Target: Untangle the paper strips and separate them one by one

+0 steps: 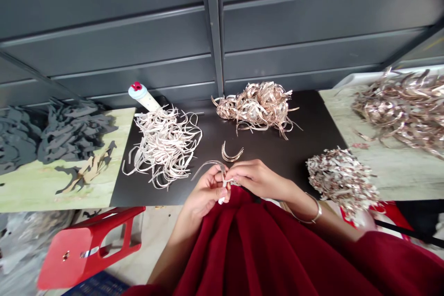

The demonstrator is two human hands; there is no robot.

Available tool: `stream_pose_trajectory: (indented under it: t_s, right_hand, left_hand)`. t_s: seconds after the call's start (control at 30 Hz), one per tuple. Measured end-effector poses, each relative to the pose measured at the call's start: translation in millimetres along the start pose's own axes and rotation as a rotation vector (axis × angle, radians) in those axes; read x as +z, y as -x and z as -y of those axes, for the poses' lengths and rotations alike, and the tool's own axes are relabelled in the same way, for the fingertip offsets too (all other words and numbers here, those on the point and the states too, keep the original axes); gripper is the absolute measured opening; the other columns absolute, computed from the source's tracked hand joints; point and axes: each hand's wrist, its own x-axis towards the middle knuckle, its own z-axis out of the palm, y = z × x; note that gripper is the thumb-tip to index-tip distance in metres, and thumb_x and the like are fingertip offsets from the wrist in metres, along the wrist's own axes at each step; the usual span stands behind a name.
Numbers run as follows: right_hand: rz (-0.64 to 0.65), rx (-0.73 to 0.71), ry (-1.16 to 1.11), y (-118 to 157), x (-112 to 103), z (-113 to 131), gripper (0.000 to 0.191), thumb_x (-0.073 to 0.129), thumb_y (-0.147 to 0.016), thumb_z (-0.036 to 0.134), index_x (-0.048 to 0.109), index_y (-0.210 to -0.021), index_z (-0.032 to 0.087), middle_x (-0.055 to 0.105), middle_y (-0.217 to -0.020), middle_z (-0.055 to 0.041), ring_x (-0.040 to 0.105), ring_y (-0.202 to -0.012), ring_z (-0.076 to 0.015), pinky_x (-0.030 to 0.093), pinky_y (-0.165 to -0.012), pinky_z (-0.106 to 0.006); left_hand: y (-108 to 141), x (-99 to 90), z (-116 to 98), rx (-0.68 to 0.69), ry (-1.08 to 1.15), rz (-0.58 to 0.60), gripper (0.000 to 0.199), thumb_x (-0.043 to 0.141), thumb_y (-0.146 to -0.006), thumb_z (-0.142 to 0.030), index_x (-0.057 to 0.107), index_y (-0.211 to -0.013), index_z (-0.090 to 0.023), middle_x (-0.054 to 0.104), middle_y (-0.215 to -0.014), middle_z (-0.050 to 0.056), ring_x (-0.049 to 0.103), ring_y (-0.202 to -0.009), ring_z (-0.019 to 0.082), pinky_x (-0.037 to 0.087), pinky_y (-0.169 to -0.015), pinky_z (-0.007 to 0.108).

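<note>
The left hand (204, 189) and right hand (260, 178) both pinch a pale curved strip (222, 194) at six o'clock, holding it steady between them, while a loose pile of pale strips (164, 148) lies within reach at ten o'clock.

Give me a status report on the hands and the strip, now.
Left hand and right hand pinching pale strip above black tabletop. Curved strips lying just ahead. Red cloth directly below the hands.
</note>
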Motion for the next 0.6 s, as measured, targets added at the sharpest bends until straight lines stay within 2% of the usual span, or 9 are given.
stream_pose_trajectory:
  t_s: [0.13, 0.23, 0.33, 0.43, 0.5, 0.6]
  right_hand:
    - [0.058, -0.005, -0.055, 1.9, -7.0, 0.6, 0.026, 0.040, -0.091, 0.009, 0.064, -0.099, 0.017, 0.068, -0.084, -0.0028, 0.062, -0.072, -0.0111, 0.047, -0.068, -0.022]
    - [0.069, -0.023, -0.023, 2.1, -5.0, 3.3, 0.026, 0.041, -0.090, 0.008, 0.064, -0.099, 0.018, 0.067, -0.090, -0.0049, 0.062, -0.078, -0.0130, 0.048, -0.074, -0.025]
    - [-0.026, -0.053, 0.035, 1.7, 2.7, 5.7, 0.021, 0.046, -0.089, 0.012, 0.063, -0.098, 0.018, 0.063, -0.098, -0.0086, 0.059, -0.089, -0.0167, 0.049, -0.082, -0.031]
    - [-0.099, -0.108, 0.001, 1.9, 8.7, 5.2, 0.024, 0.046, -0.088, 0.010, 0.059, -0.107, 0.019, 0.061, -0.111, -0.0100, 0.055, -0.107, -0.0189, 0.045, -0.095, -0.037]
    - [-0.061, -0.138, -0.054, 3.0, 9.1, 3.2, 0.030, 0.043, -0.089, 0.007, 0.054, -0.115, 0.020, 0.060, -0.118, -0.0093, 0.052, -0.115, -0.0179, 0.042, -0.101, -0.038]
    - [0.044, -0.118, -0.107, 6.6, 3.6, -0.6, 0.039, 0.039, -0.090, 0.005, 0.047, -0.125, 0.020, 0.060, -0.122, -0.0079, 0.055, -0.114, -0.0146, 0.045, -0.096, -0.031]
  left_hand:
    - [3.4, -0.1, -1.5, -0.034, 0.003, 0.042, 0.045, 0.079, -0.061, -0.016, 0.050, -0.096, -0.017, 0.060, -0.067, -0.004, 0.055, -0.045, 0.007, 0.041, -0.043, 0.016]
    - [3.8, 0.5, -5.0, -0.035, -0.034, 0.016, 0.042, 0.079, -0.062, -0.016, 0.051, -0.093, -0.017, 0.060, -0.071, -0.003, 0.060, -0.056, 0.008, 0.048, -0.054, 0.018]
    - [1.7, 1.5, -9.9, 0.060, -0.074, -0.081, 0.042, 0.080, -0.059, -0.012, 0.051, -0.089, -0.016, 0.060, -0.074, -0.004, 0.063, -0.066, 0.009, 0.051, -0.065, 0.020]
    - [0.3, 1.8, -14.7, 0.065, -0.111, -0.083, 0.054, 0.080, -0.058, -0.010, 0.048, -0.101, -0.018, 0.062, -0.071, -0.004, 0.064, -0.059, 0.010, 0.053, -0.062, 0.021]
    - [0.8, 1.1, -16.6, 0.021, -0.141, -0.052, 0.062, 0.079, -0.060, -0.009, 0.044, -0.111, -0.018, 0.064, -0.071, -0.004, 0.066, -0.059, 0.012, 0.054, -0.061, 0.022]
    - [3.3, -2.0, -15.7, -0.025, -0.174, -0.016, 0.061, 0.077, -0.064, -0.009, 0.043, -0.113, -0.019, 0.065, -0.068, -0.004, 0.070, -0.062, 0.016, 0.054, -0.060, 0.021]
